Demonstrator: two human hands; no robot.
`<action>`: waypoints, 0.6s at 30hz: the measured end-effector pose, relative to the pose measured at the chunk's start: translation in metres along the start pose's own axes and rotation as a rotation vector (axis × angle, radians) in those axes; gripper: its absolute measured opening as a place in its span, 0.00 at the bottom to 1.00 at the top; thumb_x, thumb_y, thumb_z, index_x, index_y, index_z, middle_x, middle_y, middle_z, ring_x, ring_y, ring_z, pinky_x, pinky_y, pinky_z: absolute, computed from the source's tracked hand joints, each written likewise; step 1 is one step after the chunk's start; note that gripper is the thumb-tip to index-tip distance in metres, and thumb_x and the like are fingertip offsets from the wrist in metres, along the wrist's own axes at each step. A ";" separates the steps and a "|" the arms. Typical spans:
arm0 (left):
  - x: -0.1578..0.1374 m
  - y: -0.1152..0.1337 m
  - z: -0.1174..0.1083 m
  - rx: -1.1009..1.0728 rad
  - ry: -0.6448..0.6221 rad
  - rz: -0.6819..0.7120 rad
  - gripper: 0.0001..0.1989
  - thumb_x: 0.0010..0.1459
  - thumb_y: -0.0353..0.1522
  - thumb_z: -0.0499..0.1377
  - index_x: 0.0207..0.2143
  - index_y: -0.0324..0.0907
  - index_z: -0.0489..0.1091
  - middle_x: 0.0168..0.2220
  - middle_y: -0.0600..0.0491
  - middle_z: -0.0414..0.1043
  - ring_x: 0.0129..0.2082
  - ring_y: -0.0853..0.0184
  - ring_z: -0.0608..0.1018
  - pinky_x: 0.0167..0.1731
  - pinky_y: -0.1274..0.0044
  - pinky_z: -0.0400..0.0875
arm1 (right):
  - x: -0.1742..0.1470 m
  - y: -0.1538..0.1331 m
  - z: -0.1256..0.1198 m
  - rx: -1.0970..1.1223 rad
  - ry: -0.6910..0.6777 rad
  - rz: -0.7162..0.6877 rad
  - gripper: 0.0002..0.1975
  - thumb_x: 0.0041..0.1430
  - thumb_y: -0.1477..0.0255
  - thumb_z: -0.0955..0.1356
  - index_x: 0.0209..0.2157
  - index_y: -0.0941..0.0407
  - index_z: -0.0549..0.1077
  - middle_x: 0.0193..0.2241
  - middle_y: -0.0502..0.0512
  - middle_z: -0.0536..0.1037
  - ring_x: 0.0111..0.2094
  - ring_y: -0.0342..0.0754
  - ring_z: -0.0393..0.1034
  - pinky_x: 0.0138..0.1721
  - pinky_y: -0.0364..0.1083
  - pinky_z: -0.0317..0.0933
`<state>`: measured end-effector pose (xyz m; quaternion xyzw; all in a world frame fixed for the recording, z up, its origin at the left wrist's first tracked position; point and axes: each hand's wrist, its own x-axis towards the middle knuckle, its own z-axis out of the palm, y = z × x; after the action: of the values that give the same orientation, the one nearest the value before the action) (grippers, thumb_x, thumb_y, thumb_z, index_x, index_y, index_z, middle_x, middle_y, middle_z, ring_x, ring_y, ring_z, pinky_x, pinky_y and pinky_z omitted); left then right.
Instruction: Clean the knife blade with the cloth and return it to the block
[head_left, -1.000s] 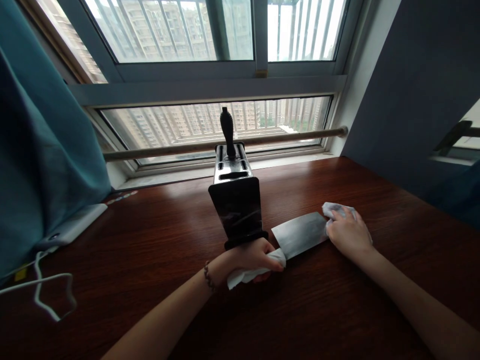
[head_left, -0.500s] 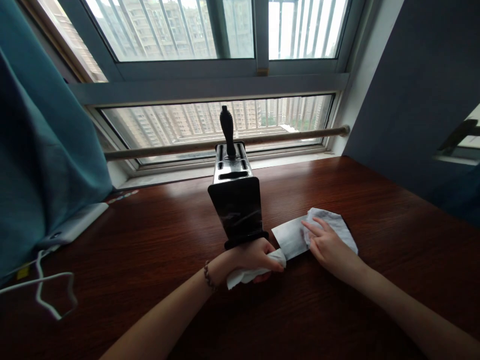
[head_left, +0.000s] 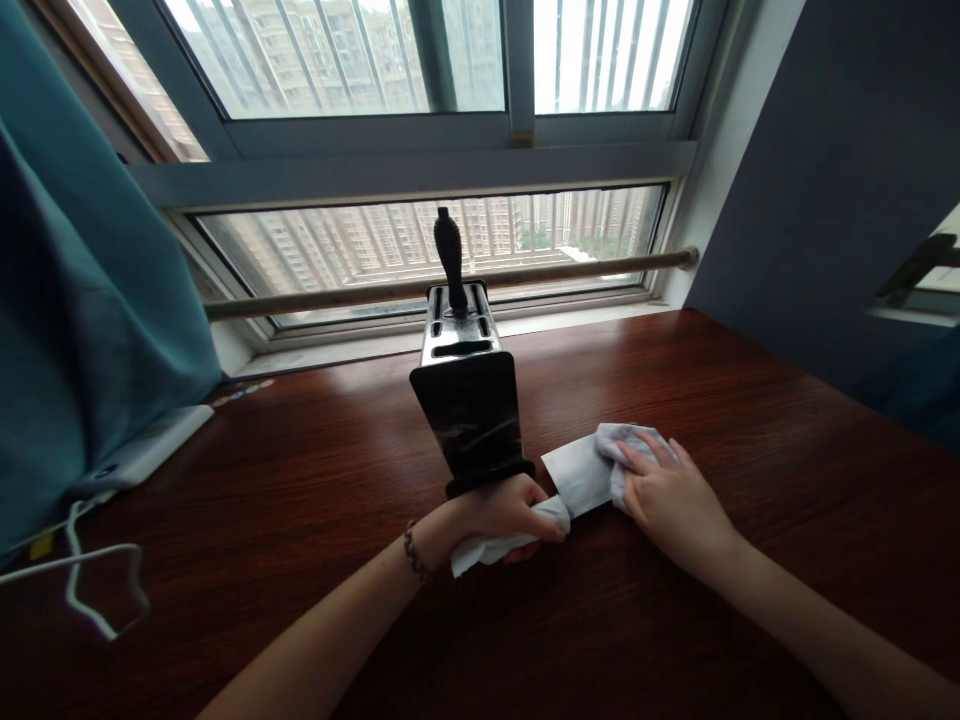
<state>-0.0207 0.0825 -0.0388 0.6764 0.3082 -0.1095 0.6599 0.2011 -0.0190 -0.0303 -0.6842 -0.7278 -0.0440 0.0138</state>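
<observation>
Nearest, two bare forearms reach out over the dark wooden table point(head_left: 675, 640). The left hand point(head_left: 499, 515), a bracelet point(head_left: 412, 552) on its wrist, is closed around a white tissue point(head_left: 495, 545) wrapped about the handle end of a cleaver point(head_left: 579, 473) — the handle itself is hidden inside the fist. The cleaver lies flat on the table, its broad grey blade pointing right. The right hand point(head_left: 671, 500) is spread open, palm down, fingers pressing a crumpled white cloth point(head_left: 619, 450) onto the far end of the blade, so only the part of the blade between the two hands shows.

Just behind the left hand stands a metal knife block point(head_left: 465, 400), upright, with one black handle point(head_left: 448, 245) sticking up from a slot on top. Off to the left a white cable point(head_left: 90, 600) loops across the table, near a flat white device point(head_left: 146, 450) at the foot of a teal curtain point(head_left: 82, 300). Beyond — a rail point(head_left: 562, 275) across the window point(head_left: 420, 150), and tower blocks outside.
</observation>
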 end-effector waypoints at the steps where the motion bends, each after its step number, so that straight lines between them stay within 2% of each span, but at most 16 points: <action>1: 0.000 0.000 0.000 -0.002 0.004 0.000 0.14 0.49 0.40 0.63 0.24 0.39 0.67 0.17 0.56 0.66 0.13 0.73 0.66 0.11 0.82 0.59 | 0.001 0.005 0.000 -0.058 -0.030 0.052 0.16 0.65 0.74 0.60 0.41 0.56 0.80 0.59 0.51 0.66 0.63 0.60 0.50 0.62 0.62 0.45; 6: 0.000 0.000 -0.001 -0.016 -0.001 0.000 0.13 0.50 0.39 0.63 0.26 0.38 0.68 0.17 0.56 0.67 0.14 0.73 0.67 0.11 0.82 0.60 | 0.006 0.034 -0.002 -0.213 -0.185 0.210 0.19 0.66 0.76 0.58 0.40 0.56 0.80 0.55 0.57 0.70 0.61 0.64 0.53 0.58 0.64 0.48; 10: -0.001 0.000 -0.001 -0.016 -0.010 0.001 0.13 0.50 0.40 0.63 0.25 0.38 0.68 0.17 0.56 0.66 0.13 0.73 0.67 0.11 0.82 0.59 | 0.007 0.045 -0.004 -0.204 -0.210 0.220 0.19 0.65 0.78 0.58 0.37 0.58 0.80 0.50 0.58 0.74 0.56 0.63 0.59 0.52 0.59 0.57; 15: -0.001 0.001 -0.001 -0.007 -0.009 0.006 0.13 0.51 0.39 0.63 0.26 0.38 0.68 0.17 0.56 0.66 0.13 0.73 0.66 0.11 0.82 0.58 | 0.010 0.046 0.001 -0.141 -0.152 0.201 0.20 0.65 0.79 0.56 0.34 0.61 0.79 0.52 0.62 0.72 0.53 0.62 0.62 0.51 0.57 0.59; 18: -0.001 0.001 -0.001 -0.002 -0.013 0.006 0.12 0.51 0.39 0.63 0.26 0.38 0.68 0.17 0.56 0.66 0.13 0.73 0.66 0.11 0.82 0.58 | 0.015 0.047 0.015 -0.002 -0.035 0.064 0.21 0.66 0.80 0.55 0.35 0.63 0.77 0.54 0.63 0.70 0.54 0.57 0.64 0.55 0.53 0.58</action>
<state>-0.0211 0.0832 -0.0373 0.6758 0.3020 -0.1115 0.6630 0.2478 0.0001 -0.0421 -0.7080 -0.7055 -0.0322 0.0020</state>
